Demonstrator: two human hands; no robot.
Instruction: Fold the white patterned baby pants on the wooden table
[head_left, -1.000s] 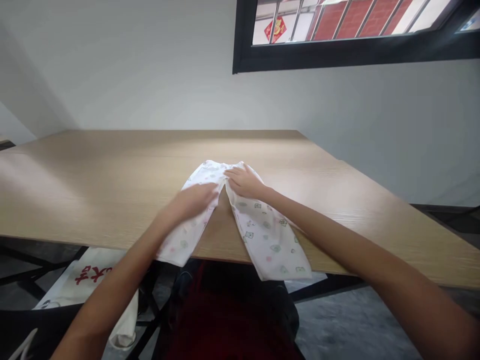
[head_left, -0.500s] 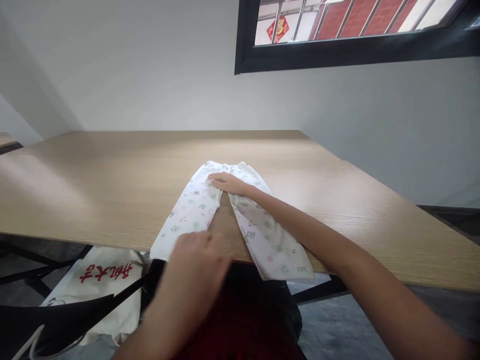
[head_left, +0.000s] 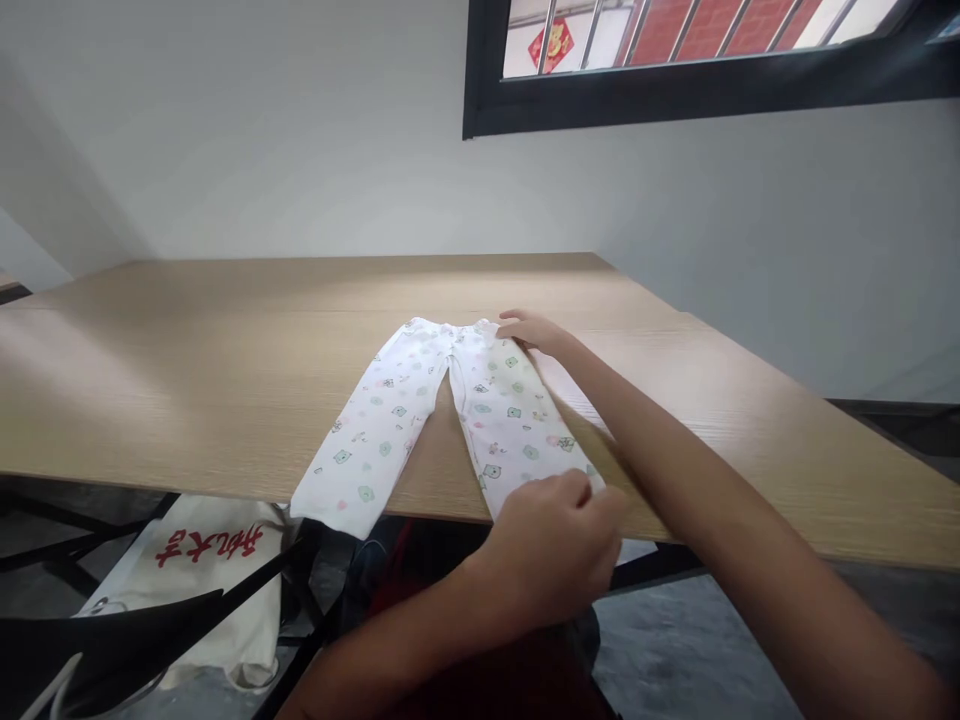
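A pair of white trousers [head_left: 405,405] with small green and pink prints lies spread on the wooden table, waistband away from me, legs pointing my way. The left trouser hem hangs slightly over the front edge. My left hand [head_left: 559,535] is closed around the lower end of the right trouser leg, covering its hem. At the right corner of the waistband, my right hand [head_left: 531,330] rests with its fingers stretched out and apart, fingertips touching the cloth. Its thumb is hard to make out.
The wooden table [head_left: 225,380] reaches back to a grey wall with a dark-framed window [head_left: 600,103]. Below the front edge at left, a cream cloth bag [head_left: 217,590] with red characters hangs by a black bar. Dark table legs stand underneath.
My right hand has moved from the trousers' crotch to the right waistband corner. My left hand has swung right, from between the legs onto the right trouser hem.
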